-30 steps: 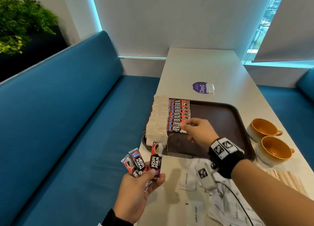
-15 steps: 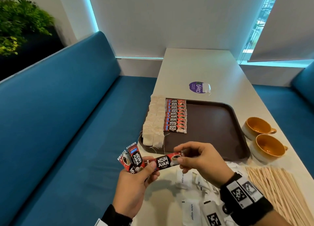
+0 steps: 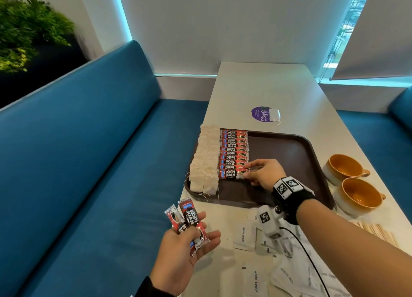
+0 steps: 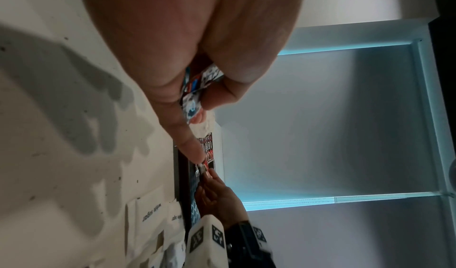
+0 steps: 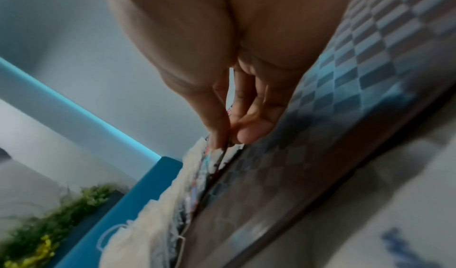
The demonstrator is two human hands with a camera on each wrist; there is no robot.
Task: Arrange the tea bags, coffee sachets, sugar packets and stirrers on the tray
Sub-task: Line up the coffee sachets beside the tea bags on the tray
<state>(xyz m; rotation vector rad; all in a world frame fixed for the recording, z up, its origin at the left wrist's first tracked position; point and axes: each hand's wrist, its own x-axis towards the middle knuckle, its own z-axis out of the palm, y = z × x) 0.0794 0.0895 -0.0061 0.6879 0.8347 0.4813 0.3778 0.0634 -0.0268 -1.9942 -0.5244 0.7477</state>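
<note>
A dark brown tray [image 3: 289, 154] lies on the pale table. Along its left side run a column of tea bags [image 3: 206, 160] and a column of red coffee sachets [image 3: 234, 149]. My right hand [image 3: 259, 173] pinches the right end of the nearest coffee sachet [image 3: 230, 174], which lies at the near end of that column. My left hand [image 3: 189, 250] hovers off the table's left edge and holds two coffee sachets [image 3: 189, 218] under the thumb; these sachets [image 4: 195, 88] also show in the left wrist view. White sugar packets [image 3: 256, 279] lie on the table close to me. Wooden stirrers [image 3: 376, 231] lie at the right.
Two orange cups [image 3: 347, 169] stand right of the tray. A purple sticker [image 3: 264, 114] and a small clear packet sit beyond the tray. A blue bench [image 3: 89, 163] runs along the table's left side; a green plant [image 3: 26, 33] is at top left.
My right hand took a sachet from my left hand and carried it forward to the near end of the sachet column on the tray. My left hand now holds two sachets.
</note>
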